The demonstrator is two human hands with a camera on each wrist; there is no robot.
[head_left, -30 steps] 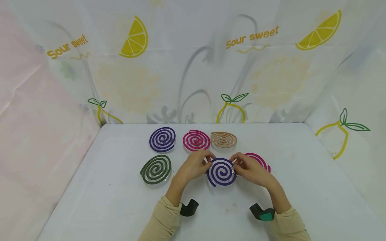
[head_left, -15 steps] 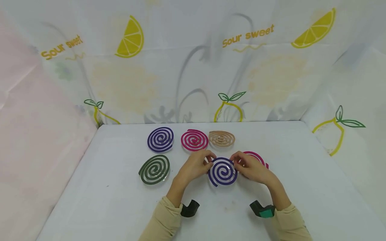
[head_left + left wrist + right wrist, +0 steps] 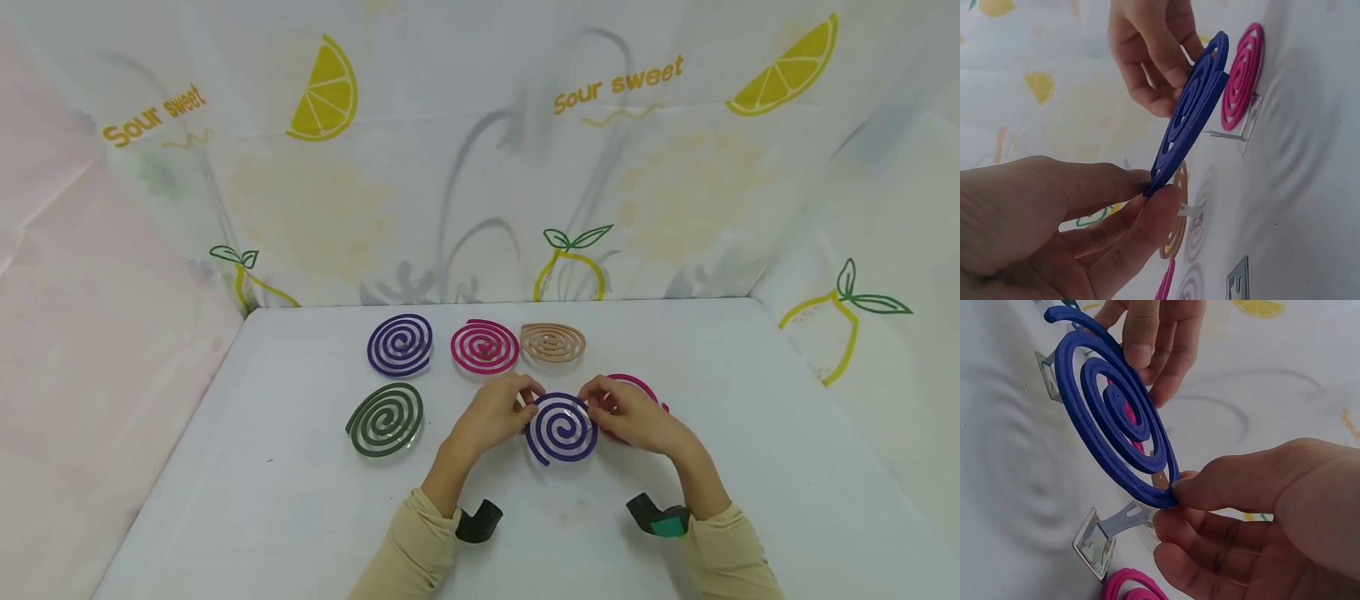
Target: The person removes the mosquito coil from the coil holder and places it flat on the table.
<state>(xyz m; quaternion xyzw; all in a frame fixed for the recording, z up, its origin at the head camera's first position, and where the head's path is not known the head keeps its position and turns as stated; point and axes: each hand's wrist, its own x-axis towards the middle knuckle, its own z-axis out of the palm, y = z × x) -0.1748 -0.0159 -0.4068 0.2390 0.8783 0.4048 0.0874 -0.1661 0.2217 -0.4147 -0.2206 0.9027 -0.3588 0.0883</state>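
Note:
A blue-purple mosquito coil (image 3: 564,428) is held above the white table, its face tilted in the wrist views. My left hand (image 3: 497,410) pinches its left rim between thumb and fingers. On the opposite rim, the thumb and fingers of my right hand (image 3: 632,415) pinch it too. A small metal coil stand (image 3: 1092,545) is on the table below, and another metal stand (image 3: 1239,278) shows in the left wrist view. Just beyond my right hand, a pink coil (image 3: 1244,78) sits on a stand; in the head view that hand partly covers it.
Across the back lie another purple coil (image 3: 401,345), a pink coil (image 3: 485,347) and a tan coil (image 3: 553,342). A green coil (image 3: 386,421) stands left of my left hand. Patterned cloth (image 3: 450,192) hangs behind the table.
Both hands have shifted slightly right with the coil between them, and its tail end has swung a little. The head view has shifted slightly. The other coils stay where they were.

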